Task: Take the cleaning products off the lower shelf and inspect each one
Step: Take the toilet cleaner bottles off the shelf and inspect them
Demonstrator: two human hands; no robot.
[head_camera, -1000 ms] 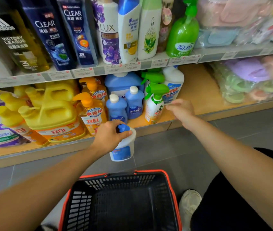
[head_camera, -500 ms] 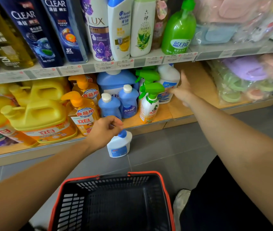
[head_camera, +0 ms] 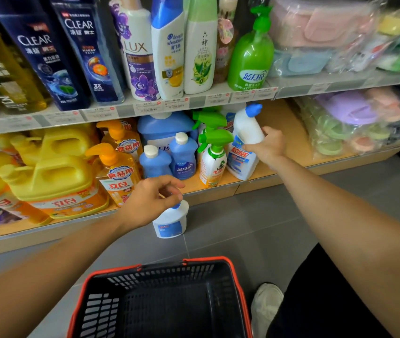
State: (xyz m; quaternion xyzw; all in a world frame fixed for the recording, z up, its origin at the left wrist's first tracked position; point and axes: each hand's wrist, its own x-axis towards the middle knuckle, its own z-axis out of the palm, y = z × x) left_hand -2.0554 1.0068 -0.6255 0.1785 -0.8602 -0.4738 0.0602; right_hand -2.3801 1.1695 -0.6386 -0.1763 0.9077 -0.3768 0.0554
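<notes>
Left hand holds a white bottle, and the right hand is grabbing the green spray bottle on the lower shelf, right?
No. The head view shows the right hand gripping the tilted blue-capped white bottle beside the green spray bottle. The left hand does hold a white bottle.

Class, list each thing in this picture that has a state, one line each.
Left hand, gripping the small white bottle by its cap.
Small white bottle, upright, capped, held off the lower shelf.
Right hand, gripping the angled-neck bottle.
Angled-neck bottle, tilted, capped.
Green spray bottle, upright on the lower shelf.
</notes>
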